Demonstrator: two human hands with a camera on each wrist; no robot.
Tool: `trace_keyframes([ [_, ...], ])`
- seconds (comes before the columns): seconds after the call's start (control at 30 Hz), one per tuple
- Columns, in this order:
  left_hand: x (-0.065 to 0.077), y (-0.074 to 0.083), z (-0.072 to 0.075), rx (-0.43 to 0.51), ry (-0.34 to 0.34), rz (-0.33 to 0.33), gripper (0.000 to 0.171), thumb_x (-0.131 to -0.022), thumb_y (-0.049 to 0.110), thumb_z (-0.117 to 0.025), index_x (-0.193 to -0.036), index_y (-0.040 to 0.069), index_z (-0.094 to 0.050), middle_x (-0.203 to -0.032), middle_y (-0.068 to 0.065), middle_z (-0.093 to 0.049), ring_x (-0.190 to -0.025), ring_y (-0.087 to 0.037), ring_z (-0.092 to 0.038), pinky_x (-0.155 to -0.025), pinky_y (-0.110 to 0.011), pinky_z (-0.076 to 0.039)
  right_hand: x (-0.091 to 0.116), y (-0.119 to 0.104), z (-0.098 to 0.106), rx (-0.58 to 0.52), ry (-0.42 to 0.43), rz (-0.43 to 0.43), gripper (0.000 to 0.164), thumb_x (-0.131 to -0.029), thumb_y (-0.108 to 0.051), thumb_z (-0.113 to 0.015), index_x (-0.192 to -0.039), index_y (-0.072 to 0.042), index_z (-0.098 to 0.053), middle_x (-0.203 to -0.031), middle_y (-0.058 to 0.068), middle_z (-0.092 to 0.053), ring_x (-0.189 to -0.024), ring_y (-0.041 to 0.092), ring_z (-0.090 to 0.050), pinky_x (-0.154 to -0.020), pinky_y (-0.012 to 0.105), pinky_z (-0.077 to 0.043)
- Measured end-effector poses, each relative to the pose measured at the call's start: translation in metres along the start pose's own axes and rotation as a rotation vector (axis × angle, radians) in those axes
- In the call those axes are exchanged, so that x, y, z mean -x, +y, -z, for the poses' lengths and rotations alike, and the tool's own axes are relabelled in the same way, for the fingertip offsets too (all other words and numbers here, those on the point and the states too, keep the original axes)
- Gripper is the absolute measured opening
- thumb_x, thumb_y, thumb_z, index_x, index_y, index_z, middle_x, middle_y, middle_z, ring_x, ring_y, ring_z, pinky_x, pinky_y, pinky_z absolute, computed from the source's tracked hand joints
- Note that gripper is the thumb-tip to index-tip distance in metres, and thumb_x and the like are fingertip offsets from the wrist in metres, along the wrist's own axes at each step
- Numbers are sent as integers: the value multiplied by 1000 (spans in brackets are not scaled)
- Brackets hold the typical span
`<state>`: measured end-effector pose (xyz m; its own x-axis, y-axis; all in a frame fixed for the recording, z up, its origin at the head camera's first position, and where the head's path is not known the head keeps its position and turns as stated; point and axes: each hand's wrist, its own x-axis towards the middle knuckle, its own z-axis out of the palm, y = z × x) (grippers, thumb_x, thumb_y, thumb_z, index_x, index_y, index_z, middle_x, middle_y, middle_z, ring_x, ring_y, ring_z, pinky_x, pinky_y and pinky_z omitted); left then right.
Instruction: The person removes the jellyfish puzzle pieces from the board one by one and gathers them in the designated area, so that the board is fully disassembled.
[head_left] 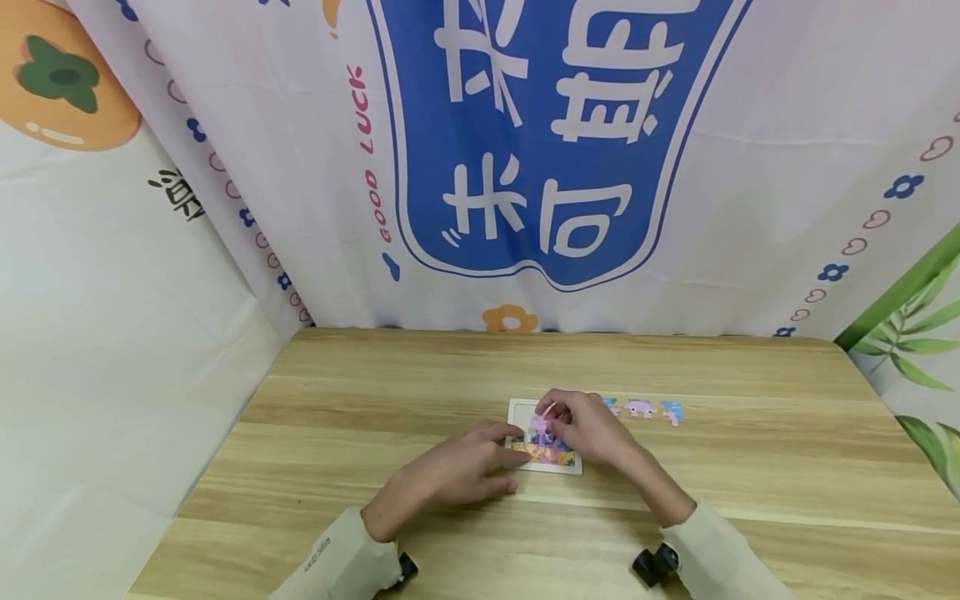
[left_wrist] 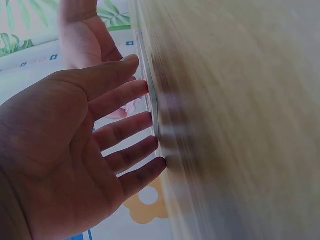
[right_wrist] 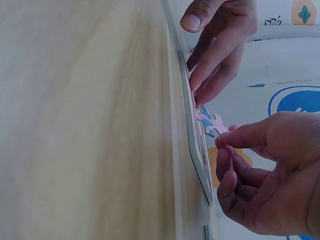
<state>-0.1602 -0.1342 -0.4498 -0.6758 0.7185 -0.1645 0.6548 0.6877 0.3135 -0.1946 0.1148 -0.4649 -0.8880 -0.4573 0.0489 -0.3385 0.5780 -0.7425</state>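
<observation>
A white-framed jigsaw puzzle (head_left: 576, 468) lies on the table, its lower part filled with yellow, pink and blue picture pieces. My right hand (head_left: 592, 427) pinches a pink jigsaw piece (right_wrist: 216, 123) between thumb and forefinger, tilted over the puzzle in the right wrist view. My left hand (head_left: 472, 463) rests its fingertips at the left side of the puzzle, fingers spread and nearly straight. In the left wrist view, the left fingers (left_wrist: 130, 122) reach to the board's edge. The pale upper left of the frame shows bare backing.
Several loose puzzle pieces (head_left: 641, 408) lie in a row right of the board, partly behind my right hand. The wooden table (head_left: 360, 375) extends around it. A printed white cloth (head_left: 315, 167) hangs behind the table's far edge.
</observation>
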Motion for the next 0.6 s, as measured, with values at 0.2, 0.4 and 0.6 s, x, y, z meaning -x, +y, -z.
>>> trace_keyframes([
  [0.2,0,1,1,-5,-4,1,43,-107,36,-68,-147,24,-68,-165,-6,-51,-153,-27,-48,-126,-46,-45,-3,4,0,-74,-16,-45,17,-100,-1,-67,-112,-10,-76,-95,2,-73,-85,11,-64,-77,24,-55],
  [0.4,1,1,1,-6,-2,-3,43,-107,36,-69,-147,23,-68,-164,-7,-51,-153,-27,-48,-126,-45,-44,-4,8,1,-112,-21,-80,19,-98,-2,-66,-113,-10,-75,-98,3,-73,-89,13,-64,-81,27,-54],
  [0.6,2,3,1,-12,-7,3,43,-107,36,-69,-148,24,-67,-165,-6,-50,-154,-27,-47,-126,-45,-44,-1,9,5,-117,-37,-88,20,-99,-3,-65,-114,-10,-75,-99,3,-73,-89,14,-63,-80,26,-53],
])
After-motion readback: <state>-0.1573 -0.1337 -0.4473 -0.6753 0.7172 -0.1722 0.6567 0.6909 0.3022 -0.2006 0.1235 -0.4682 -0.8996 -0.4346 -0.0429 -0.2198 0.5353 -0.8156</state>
